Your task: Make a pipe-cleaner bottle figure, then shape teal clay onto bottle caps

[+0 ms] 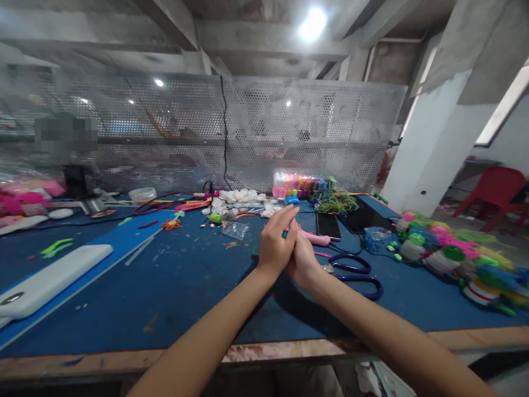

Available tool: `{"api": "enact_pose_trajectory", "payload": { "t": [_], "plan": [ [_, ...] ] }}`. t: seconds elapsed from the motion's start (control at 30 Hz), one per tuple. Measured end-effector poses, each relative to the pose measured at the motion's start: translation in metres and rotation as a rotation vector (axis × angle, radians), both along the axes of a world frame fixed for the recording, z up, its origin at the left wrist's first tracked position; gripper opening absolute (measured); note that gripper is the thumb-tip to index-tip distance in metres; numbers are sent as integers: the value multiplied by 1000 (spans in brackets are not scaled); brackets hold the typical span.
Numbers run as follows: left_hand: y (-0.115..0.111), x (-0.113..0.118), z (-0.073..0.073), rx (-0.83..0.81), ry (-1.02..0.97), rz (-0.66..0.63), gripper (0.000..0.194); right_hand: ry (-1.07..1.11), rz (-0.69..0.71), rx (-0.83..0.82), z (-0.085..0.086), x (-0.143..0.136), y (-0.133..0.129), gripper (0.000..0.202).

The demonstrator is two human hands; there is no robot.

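Over the middle of the blue table, my left hand (273, 242) and my right hand (305, 258) are pressed together palm to palm. A small spot of teal-blue shows at the fingers of my left hand; whatever lies between the palms is hidden. Just behind my right hand is a pink-handled tool (317, 239), partly covered by it. To the right of that wrist lie scissors (363, 296) with dark blue loop handles, their blades hidden behind the hand and forearm. Farther back lies a dark-screened phone (328, 226).
White lumps (242, 196) and a clear plastic bag (236, 230) sit behind the hands. Colourful packs (303, 186) stand against the perforated metal screen (264, 132). Tubs with coloured strands (444, 261) line the right. At left, a white long-handled object (61, 278) rests on a blue board (124, 234).
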State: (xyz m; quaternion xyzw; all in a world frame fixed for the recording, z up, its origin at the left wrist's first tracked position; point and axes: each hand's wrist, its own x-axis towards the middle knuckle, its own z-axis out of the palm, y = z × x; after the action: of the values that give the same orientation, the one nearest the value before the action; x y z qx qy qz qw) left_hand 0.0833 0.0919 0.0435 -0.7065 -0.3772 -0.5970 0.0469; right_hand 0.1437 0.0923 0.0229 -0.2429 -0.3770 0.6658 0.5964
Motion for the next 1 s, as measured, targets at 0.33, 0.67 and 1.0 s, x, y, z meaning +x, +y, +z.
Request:
{"api": "enact_pose_trajectory", "payload": {
  "t": [0.33, 0.67, 1.0],
  "plan": [
    [-27, 6, 17, -388, -457, -462, 43, -496, -539, 766, 18, 11, -24, 47],
    [-5, -30, 34, -724, -1124, -668, 36, -880, -304, 1282, 28, 15, 1, 45],
    [-19, -47, -2, -944, -933, -954, 58, -769, -212, 1104, 46, -18, -20, 26]
  ]
}}
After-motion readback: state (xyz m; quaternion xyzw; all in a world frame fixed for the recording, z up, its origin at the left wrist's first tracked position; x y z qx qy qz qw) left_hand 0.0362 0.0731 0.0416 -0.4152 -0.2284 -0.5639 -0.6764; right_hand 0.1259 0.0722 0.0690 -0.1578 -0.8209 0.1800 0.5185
